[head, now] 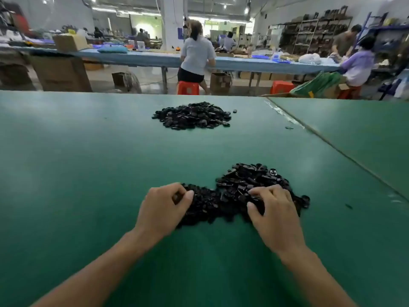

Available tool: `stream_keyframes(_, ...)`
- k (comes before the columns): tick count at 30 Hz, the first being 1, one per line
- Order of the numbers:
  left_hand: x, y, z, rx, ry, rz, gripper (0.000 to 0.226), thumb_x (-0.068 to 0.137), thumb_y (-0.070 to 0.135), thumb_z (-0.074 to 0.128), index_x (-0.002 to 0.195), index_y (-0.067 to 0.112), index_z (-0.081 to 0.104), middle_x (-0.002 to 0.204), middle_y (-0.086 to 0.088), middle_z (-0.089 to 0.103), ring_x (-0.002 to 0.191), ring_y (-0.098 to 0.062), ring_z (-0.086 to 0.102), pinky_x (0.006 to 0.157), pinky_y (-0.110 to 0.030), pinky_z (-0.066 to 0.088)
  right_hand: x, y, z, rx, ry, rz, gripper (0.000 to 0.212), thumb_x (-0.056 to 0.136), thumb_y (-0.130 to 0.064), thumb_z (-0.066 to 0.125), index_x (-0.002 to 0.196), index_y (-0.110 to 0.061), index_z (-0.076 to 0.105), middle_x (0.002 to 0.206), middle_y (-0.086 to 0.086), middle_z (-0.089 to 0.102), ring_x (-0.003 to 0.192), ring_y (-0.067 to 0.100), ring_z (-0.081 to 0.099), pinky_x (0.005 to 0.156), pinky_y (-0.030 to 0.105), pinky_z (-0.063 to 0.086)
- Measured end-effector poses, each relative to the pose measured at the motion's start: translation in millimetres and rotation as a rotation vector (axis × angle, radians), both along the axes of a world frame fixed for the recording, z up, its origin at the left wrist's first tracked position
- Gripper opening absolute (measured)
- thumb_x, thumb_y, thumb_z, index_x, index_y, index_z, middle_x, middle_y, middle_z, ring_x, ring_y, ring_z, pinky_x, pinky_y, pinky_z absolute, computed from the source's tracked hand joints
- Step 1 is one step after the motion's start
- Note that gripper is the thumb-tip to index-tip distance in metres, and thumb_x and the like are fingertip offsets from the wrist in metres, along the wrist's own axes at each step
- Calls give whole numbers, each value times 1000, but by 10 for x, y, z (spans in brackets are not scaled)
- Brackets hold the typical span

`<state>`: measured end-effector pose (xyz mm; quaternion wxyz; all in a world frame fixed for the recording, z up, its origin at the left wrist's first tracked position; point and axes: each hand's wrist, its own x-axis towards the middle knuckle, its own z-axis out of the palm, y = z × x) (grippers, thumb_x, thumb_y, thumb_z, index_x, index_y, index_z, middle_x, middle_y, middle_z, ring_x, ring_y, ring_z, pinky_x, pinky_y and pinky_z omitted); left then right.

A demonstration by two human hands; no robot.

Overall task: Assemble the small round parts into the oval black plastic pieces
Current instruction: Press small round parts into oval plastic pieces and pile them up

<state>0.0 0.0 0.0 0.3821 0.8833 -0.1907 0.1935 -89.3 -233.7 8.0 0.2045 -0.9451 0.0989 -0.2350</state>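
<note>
Head view: near pile point(232, 196) of black parts on green table point(88, 173).
Left hand point(163, 207): fingers curled, thumb meeting fingertips at pile's left edge; I cannot tell if they pinch 1.
Right hand point(274, 218): my bent fingertips sit in pile; grip unclear.
Handling: probably light, stiff, slick; I'd pinch edges.

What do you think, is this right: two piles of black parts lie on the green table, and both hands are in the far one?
No. Both the left hand and the right hand are in the near pile, not the far pile, as the head view shows. Two piles of black parts on the green table is right.
</note>
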Motion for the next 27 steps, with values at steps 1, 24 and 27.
stream_keyframes(1, 76, -37, 2, -49, -5, -24, 35, 89, 31, 72, 59, 19, 58, 46, 5, 53, 46, -16, 51, 52, -35, 47, 95, 9, -4, -84, 3, 18, 26, 90, -27, 70, 116, -21, 70, 106, -1, 55, 104, 22, 51, 90, 35, 45)
stream_keyframes(24, 22, 78, -169, -254, -42, -58, 39, 89, 34, 59, 54, 22, 50, 42, 15, 54, 34, -2, 46, 37, -14, 34, 132, 46, -359, -103, -14, -62, 26, 80, -20, 84, 104, -22, 76, 113, 2, 61, 112, 19, 43, 89, 27, 22)
stream_keyframes(27, 41, 60, -176, -286, -35, -94, 42, 88, 17, 65, 56, 33, 43, 48, 25, 53, 35, 6, 45, 42, -1, 26, 151, 29, -350, -119, -51, -29, 27, 75, -18, 87, 100, -21, 77, 109, 0, 64, 110, 18, 46, 88, 23, 22)
